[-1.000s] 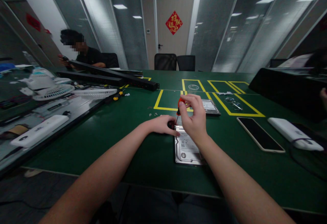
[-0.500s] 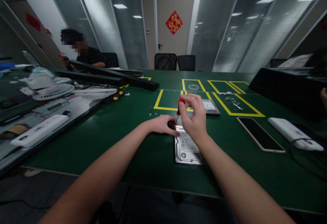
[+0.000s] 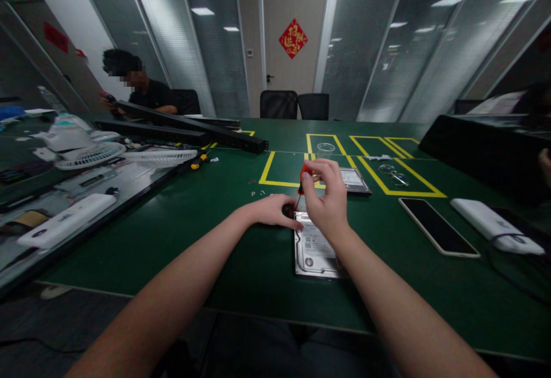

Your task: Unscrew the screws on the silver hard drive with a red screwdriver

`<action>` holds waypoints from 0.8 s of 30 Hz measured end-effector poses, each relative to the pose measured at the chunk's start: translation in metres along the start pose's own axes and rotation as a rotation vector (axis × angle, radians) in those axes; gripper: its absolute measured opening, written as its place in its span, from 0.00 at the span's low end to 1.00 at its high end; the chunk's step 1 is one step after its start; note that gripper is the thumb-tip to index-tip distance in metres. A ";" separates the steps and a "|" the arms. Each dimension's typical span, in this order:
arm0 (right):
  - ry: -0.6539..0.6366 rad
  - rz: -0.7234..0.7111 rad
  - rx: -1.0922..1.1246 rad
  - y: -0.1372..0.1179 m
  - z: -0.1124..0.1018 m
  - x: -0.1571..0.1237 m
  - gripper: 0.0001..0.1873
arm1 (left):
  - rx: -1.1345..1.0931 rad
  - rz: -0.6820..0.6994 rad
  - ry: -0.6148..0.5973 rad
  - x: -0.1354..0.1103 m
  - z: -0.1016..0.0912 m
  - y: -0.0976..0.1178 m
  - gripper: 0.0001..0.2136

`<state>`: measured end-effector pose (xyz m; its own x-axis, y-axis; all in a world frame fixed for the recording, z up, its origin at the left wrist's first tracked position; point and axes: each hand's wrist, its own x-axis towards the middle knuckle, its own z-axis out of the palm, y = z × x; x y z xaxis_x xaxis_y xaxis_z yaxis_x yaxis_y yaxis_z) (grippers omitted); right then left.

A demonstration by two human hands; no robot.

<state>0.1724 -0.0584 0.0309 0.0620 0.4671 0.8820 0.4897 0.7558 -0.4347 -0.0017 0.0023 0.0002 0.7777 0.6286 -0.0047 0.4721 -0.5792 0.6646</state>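
Observation:
A silver hard drive (image 3: 316, 251) with a white label lies flat on the green table in front of me. My right hand (image 3: 325, 191) grips a screwdriver (image 3: 306, 172) with a red and black handle. Its shaft points down, slightly tilted, with the tip at the drive's far left corner. My left hand (image 3: 278, 210) is curled at that same corner, its thumb pressed on the drive's top. Some of the left fingertips are hidden, and my right hand covers the drive's far right part. Behind my right hand lies a second hard drive (image 3: 355, 180), partly covered.
Small screws (image 3: 258, 193) lie beyond my left hand. A clear cup (image 3: 326, 148) stands farther back. On the right are a phone (image 3: 437, 226) and a white power strip (image 3: 495, 226). Fan parts (image 3: 92, 151) and black bars (image 3: 189, 128) fill the left, where another person sits.
My hands, the screwdriver and the hard drive stay in practically the same place. Across the table, the other person's head and hands have shifted slightly.

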 end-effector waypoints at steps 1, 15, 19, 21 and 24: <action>0.001 -0.001 -0.004 0.000 0.000 0.000 0.11 | 0.000 0.003 0.002 0.000 0.000 0.000 0.30; -0.003 0.014 0.020 0.002 0.000 0.000 0.11 | 0.042 -0.013 0.016 0.000 0.000 0.003 0.29; -0.001 0.017 0.028 0.002 0.000 0.000 0.11 | 0.040 -0.013 0.025 0.000 0.001 0.002 0.30; -0.002 0.017 0.023 0.001 0.001 0.000 0.11 | 0.035 -0.012 0.021 0.000 0.001 0.001 0.30; -0.002 0.016 0.019 0.001 0.000 0.000 0.10 | 0.026 -0.007 0.015 0.000 0.001 0.000 0.29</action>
<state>0.1726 -0.0573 0.0299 0.0674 0.4800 0.8747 0.4725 0.7567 -0.4517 -0.0013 0.0020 -0.0001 0.7682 0.6402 0.0020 0.4881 -0.5877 0.6452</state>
